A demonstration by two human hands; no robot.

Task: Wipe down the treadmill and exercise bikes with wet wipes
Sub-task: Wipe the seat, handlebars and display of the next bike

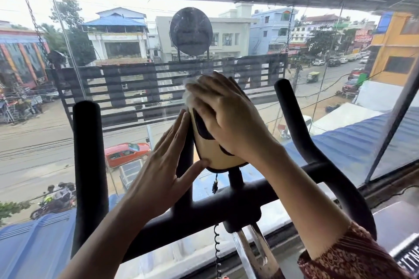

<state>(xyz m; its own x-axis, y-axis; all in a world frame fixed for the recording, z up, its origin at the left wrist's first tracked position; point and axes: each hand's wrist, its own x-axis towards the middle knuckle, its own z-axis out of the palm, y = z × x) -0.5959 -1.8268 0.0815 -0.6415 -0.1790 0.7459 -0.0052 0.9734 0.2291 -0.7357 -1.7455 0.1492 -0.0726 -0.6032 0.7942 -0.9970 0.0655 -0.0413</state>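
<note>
Your right hand (224, 115) lay flat across the face of the exercise bike's console (212, 154), fingers spread and pressing a white wet wipe (188, 88) against its upper edge; only a corner of the wipe showed past your fingertips. Your left hand (163, 165) was open and held nothing, its palm braced on the console's left side with the thumb touching the lower rim. From the head view, the console's long axis ran upright on its post, between the two black handlebars (87, 165), with the window glass (140, 88) just beyond. The wipe sat at the top, so the uncleaned face probably lay below your right hand, toward you.
</note>
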